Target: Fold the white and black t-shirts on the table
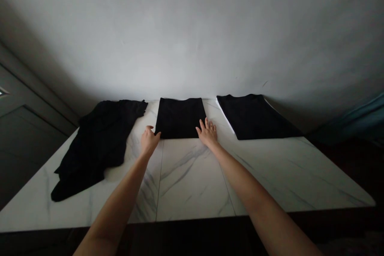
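Head view: left of the open left hand, a crumpled black garment sprawls on the worktop; it looks soft and light, probably best gathered by an edge. Between the hands lies a folded black garment, limp, easiest taken along its near edge. The left hand grasps nothing, just beside that edge, while the unclenched right hand rests its fingertips there. Right of it sits a second folded black garment. The marble-patterned worktop meets a grey wall, with a door panel far left.
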`<move>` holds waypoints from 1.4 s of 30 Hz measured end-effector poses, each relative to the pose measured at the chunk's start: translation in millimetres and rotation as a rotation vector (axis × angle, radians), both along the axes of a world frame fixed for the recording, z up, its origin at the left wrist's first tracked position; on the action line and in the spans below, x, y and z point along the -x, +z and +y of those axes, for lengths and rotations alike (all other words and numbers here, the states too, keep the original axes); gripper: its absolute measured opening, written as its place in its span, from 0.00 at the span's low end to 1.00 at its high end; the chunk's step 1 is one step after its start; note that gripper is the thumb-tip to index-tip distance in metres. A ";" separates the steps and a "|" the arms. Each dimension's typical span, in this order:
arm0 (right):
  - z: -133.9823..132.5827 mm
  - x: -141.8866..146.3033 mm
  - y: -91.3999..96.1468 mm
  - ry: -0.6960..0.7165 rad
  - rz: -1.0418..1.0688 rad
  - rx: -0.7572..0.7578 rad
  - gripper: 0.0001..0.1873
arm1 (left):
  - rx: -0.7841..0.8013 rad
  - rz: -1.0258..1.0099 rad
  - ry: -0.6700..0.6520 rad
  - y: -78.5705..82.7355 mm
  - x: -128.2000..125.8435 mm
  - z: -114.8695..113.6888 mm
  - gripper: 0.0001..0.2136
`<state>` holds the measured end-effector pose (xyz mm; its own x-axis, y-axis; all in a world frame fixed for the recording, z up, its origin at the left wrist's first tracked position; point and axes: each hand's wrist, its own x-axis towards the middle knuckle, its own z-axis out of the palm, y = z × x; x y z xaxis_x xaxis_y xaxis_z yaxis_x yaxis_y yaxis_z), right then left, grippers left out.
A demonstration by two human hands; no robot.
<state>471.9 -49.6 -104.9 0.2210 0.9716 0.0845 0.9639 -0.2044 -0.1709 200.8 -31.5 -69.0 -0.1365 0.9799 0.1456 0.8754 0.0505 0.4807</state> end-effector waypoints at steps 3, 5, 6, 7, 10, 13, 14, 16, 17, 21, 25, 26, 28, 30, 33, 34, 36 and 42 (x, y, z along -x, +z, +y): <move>0.3 1.9 -0.2 -0.004 -0.009 0.009 0.32 | 0.005 -0.099 -0.010 -3.4 -0.7 3.7 0.16; 0.8 3.2 0.4 -0.004 -0.009 0.016 0.32 | -0.004 -0.075 0.005 -4.4 -2.4 5.9 0.13; 0.6 3.4 0.7 -0.005 -0.009 0.017 0.32 | 0.009 -0.047 0.009 -4.4 -2.5 6.2 0.13; 0.0 3.2 1.0 -0.006 -0.009 0.018 0.32 | 0.031 -0.014 0.008 -3.9 -2.0 5.9 0.12; -2.7 2.7 3.9 -0.010 -0.005 0.022 0.32 | 0.094 0.131 -0.019 0.8 -1.0 2.5 0.12; 0.0 7.5 13.8 -0.024 -0.004 0.051 0.31 | 0.010 0.348 -0.025 9.8 -12.5 1.7 0.12; 3.3 11.2 18.6 -0.028 -0.013 0.054 0.30 | -0.050 0.396 -0.044 12.6 -20.9 3.6 0.13; 12.5 21.9 27.8 -0.025 -0.030 0.018 0.29 | -0.171 0.412 -0.145 15.3 -42.8 10.5 0.16; 17.5 28.3 31.0 -0.008 -0.032 -0.014 0.28 | -0.215 0.392 -0.221 14.4 -54.8 14.9 0.18; 27.9 48.9 26.5 0.130 0.001 -0.041 0.28 | -0.166 0.347 -0.433 -4.0 -88.7 25.4 0.24; 27.0 48.6 15.0 0.162 0.004 0.060 0.29 | -0.027 0.385 -0.477 -17.6 -89.4 25.1 0.26; 29.7 46.3 16.2 0.173 0.004 0.074 0.28 | 0.007 0.386 -0.498 -15.7 -88.1 27.6 0.27; 42.6 41.6 24.8 0.169 0.015 0.070 0.27 | 0.068 0.354 -0.517 -5.7 -87.9 39.6 0.27; 65.3 38.0 37.5 0.143 0.024 0.006 0.28 | 0.081 0.306 -0.487 7.2 -91.9 60.9 0.22; 108.4 32.9 50.8 0.140 0.006 -0.070 0.25 | -0.040 0.267 -0.413 16.8 -99.4 101.7 0.20; 122.3 30.3 51.5 0.138 0.004 -0.060 0.26 | -0.092 0.263 -0.396 15.3 -100.3 115.0 0.20; 146.0 23.0 47.0 0.110 0.018 -0.003 0.29 | -0.162 0.257 -0.367 5.7 -98.1 138.4 0.22; 174.7 -2.8 12.0 0.106 0.085 0.011 0.30 | -0.055 0.308 -0.393 -32.4 -78.9 177.0 0.24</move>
